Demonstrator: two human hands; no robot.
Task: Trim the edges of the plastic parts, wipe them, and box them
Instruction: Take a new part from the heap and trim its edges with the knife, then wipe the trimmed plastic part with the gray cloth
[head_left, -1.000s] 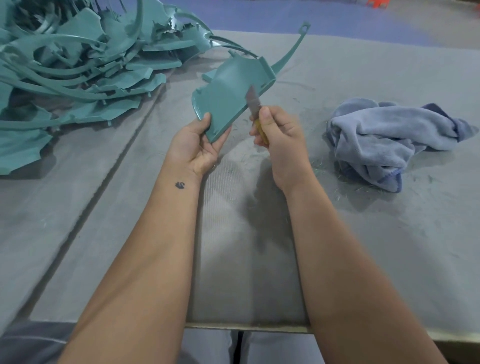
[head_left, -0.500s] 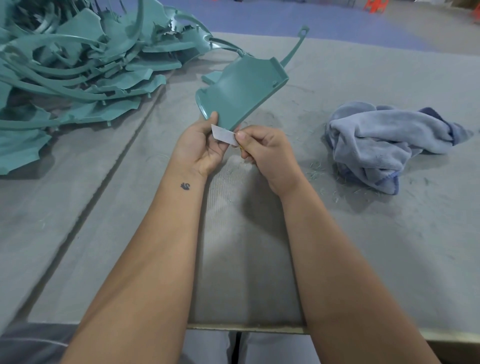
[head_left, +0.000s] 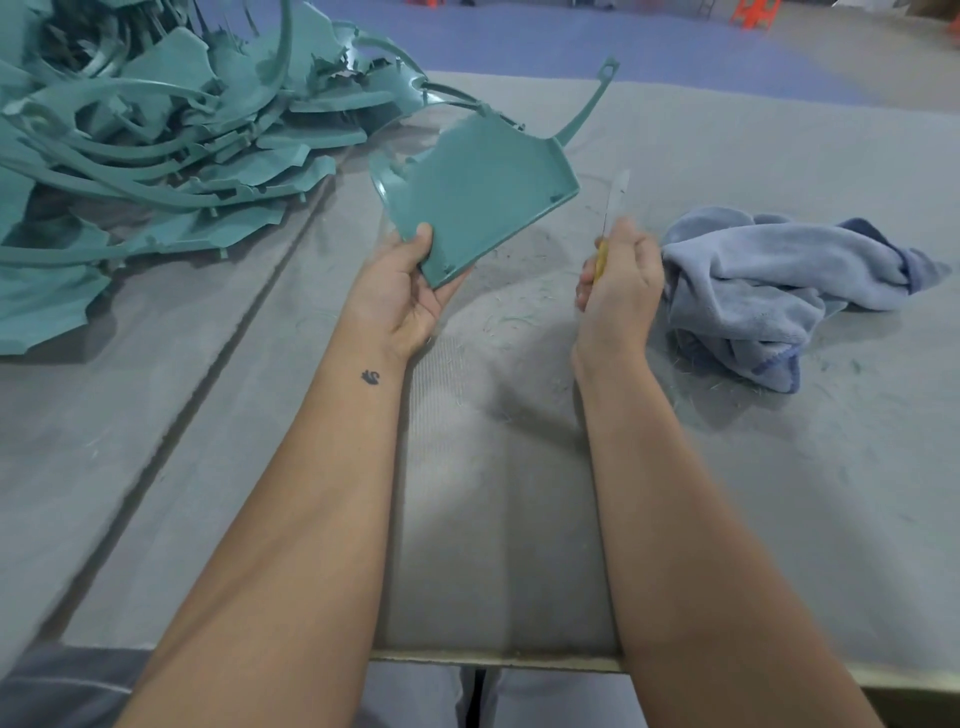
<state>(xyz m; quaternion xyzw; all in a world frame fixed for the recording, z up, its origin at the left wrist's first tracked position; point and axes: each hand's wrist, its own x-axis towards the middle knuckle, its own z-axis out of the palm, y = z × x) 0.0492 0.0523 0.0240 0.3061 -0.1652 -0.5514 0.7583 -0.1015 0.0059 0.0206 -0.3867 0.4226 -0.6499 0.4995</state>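
Left hand (head_left: 405, 291) pinches the near corner of one teal plastic part (head_left: 483, 192), held above the surface (head_left: 493, 519). Right hand (head_left: 618, 286) grips a yellow-handled knife (head_left: 613, 208), blade up, clear of the part. Trimming under way, by the shavings strewn around. Wiping cloth (head_left: 769, 280) lies idle. Far left, pile of parts (head_left: 156, 156) awaits; no box visible. Part: flat panel, raised rim, long curved strip.
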